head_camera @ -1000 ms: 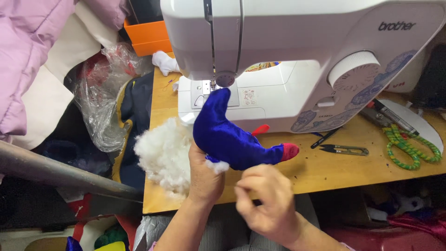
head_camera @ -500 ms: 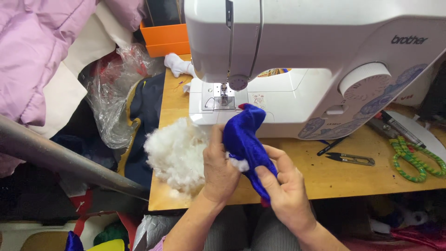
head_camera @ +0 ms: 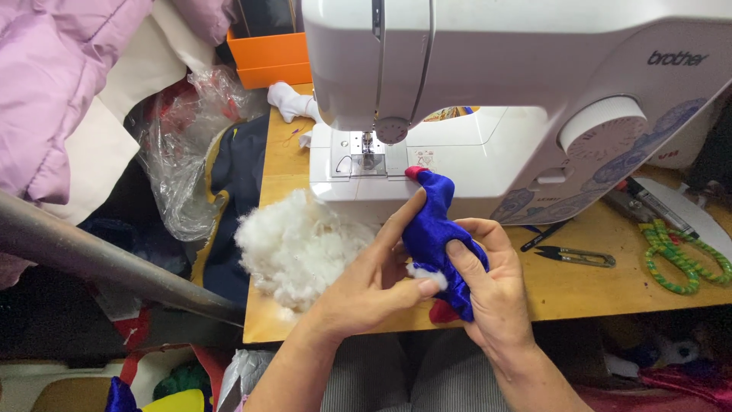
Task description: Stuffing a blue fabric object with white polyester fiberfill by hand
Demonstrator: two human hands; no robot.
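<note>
Stuffing step, apparently: shiny blue satin toy shape (head_camera: 438, 229) above wooden table edge (head_camera: 579, 294), clasped by right hand (head_camera: 488, 286), left hand (head_camera: 366, 286) fingers pinching fluffy white filling (head_camera: 297, 244) into opening; next, more gentle pushing inward.

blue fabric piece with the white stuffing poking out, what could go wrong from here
White stuffing shows at the gap in the blue fabric piece, pinched between the left hand and right hand; it may work back out. The loose stuffing pile sits near the table edge and could spill. The piece's red tip lies close to the sewing machine's needle.
</note>
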